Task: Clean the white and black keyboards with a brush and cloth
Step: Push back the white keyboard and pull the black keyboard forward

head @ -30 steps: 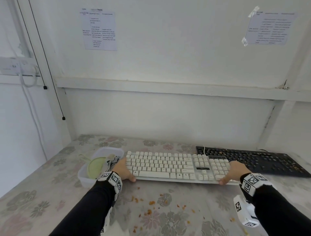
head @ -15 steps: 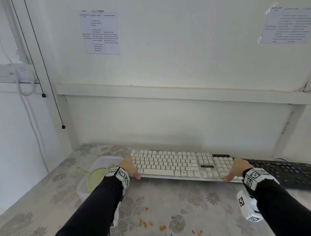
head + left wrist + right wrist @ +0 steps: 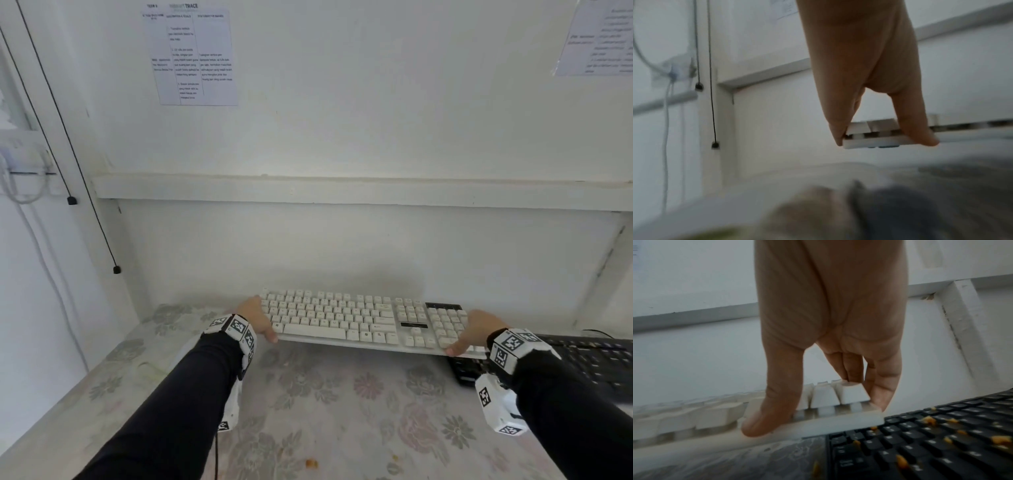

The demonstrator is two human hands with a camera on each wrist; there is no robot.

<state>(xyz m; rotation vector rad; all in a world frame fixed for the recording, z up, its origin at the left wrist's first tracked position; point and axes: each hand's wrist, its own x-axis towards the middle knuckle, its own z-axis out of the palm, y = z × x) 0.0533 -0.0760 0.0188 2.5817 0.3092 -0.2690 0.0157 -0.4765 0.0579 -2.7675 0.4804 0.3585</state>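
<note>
Head view: white keyboard point(image 3: 346, 320) above table point(image 3: 342, 411).

I see a white painted wall point(image 3: 342, 137) ahead with a white ledge point(image 3: 342, 192) running across it. Two printed paper sheets are stuck to the wall, one upper left point(image 3: 193, 56), one upper right point(image 3: 599, 41). Thin black cords point(image 3: 68, 137) hang at left. Below lies a table covered by a faded floral cloth point(image 3: 342, 411).

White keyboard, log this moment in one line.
white keyboard: off table | left hand: grips left end | right hand: grips right end | black keyboard: crumbs
</note>
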